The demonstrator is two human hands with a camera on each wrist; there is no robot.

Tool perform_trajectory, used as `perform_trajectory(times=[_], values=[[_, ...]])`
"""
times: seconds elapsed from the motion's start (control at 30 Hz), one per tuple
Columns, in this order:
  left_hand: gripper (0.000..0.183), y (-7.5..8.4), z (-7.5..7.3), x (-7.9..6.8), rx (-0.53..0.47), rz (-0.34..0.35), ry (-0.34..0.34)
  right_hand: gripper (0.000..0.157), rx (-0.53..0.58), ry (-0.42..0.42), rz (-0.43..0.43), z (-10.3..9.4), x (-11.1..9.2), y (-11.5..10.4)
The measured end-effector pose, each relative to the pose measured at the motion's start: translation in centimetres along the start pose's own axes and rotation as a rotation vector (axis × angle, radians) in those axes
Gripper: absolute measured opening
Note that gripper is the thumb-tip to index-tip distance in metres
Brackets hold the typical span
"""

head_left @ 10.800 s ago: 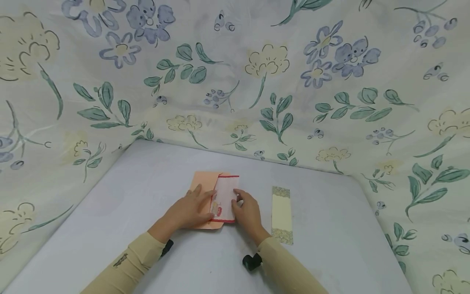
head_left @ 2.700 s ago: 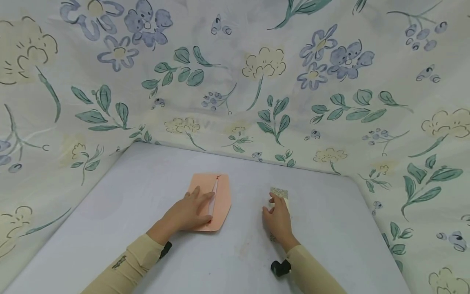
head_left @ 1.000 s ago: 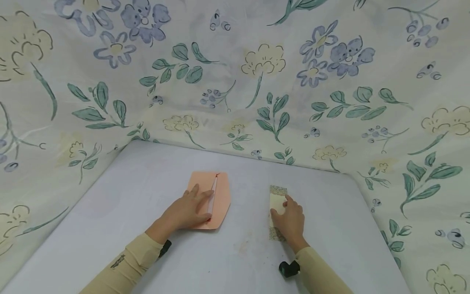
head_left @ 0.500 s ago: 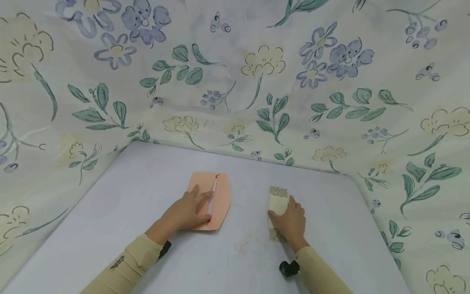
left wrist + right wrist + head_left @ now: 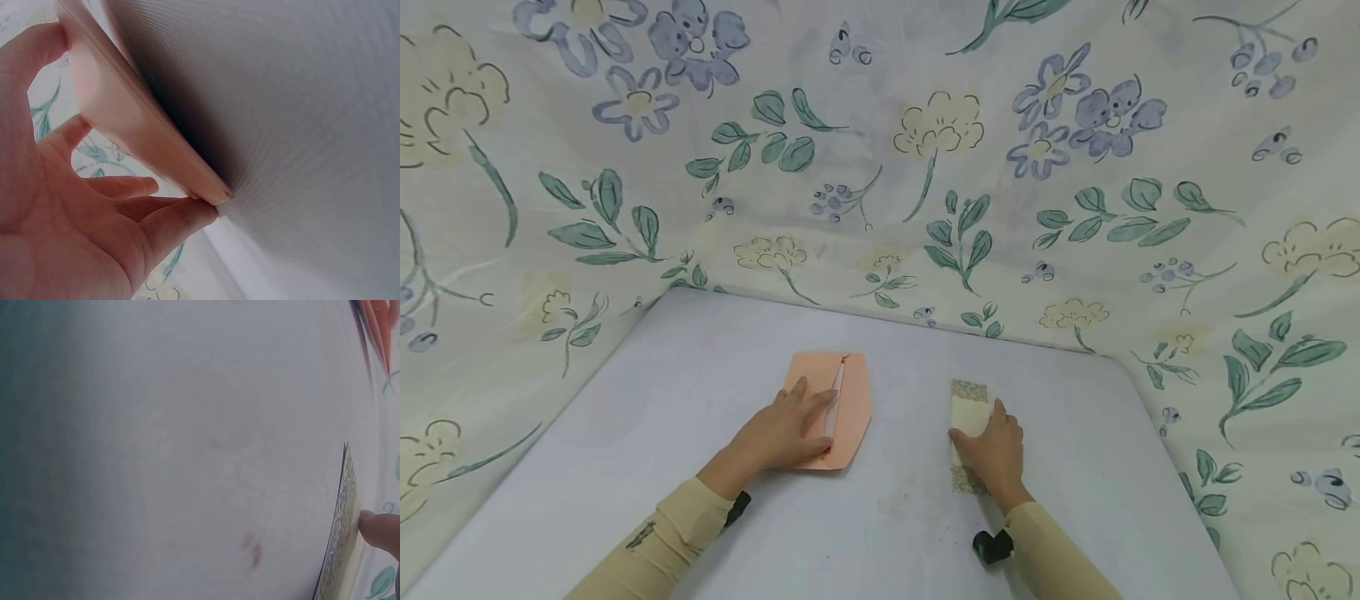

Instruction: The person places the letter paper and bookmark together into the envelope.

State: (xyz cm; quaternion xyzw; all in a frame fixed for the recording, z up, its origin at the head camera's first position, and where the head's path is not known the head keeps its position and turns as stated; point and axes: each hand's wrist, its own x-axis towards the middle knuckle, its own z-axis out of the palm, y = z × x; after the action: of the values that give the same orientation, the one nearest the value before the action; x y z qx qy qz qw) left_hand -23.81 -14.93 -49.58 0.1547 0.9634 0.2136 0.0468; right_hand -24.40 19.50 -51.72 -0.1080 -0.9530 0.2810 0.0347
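Observation:
A peach paper envelope (image 5: 855,421) lies on the table, and a white sliver of card (image 5: 832,417) shows in its long opening. My left hand (image 5: 778,429) rests on its left part with fingers spread. In the left wrist view, fingertips touch the edge of the envelope (image 5: 119,106). To the right, my right hand (image 5: 996,446) holds a cream paper strip (image 5: 968,417) with patterned ends by its long sides, thumb at the left edge. The palm hides part of it. One digit (image 5: 378,530) touches the strip (image 5: 339,531) in the right wrist view.
The white table (image 5: 895,533) backs onto floral cloth (image 5: 880,183), which also hangs at both sides. A gap of tabletop separates envelope and strip. Black wrist devices (image 5: 992,547) sit under both forearms. Faint reddish marks (image 5: 253,550) show on the table.
Earlier, both hands were at a white red-edged card over the envelope; now only a sliver shows. My right hand has moved right to the strip and holds its sides. My left hand stays put.

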Motion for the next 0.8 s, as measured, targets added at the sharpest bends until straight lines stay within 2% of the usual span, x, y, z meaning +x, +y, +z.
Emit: perform_trajectory(times=[0.4,0.67,0.8], values=[[0.075,-0.05,0.03,0.07,0.004,0.004,0.004,0.099,0.024,-0.002,0.028,-0.04,0.13,-0.38],[0.075,0.05,-0.14,0.06,0.011,-0.001,0.001,0.103,-0.091,0.01,0.033,-0.01,0.04,-0.55],[0.075,0.03,-0.14,0.06,0.008,-0.003,-0.001,0.102,-0.095,0.011,0.029,-0.01,0.06,-0.49]])
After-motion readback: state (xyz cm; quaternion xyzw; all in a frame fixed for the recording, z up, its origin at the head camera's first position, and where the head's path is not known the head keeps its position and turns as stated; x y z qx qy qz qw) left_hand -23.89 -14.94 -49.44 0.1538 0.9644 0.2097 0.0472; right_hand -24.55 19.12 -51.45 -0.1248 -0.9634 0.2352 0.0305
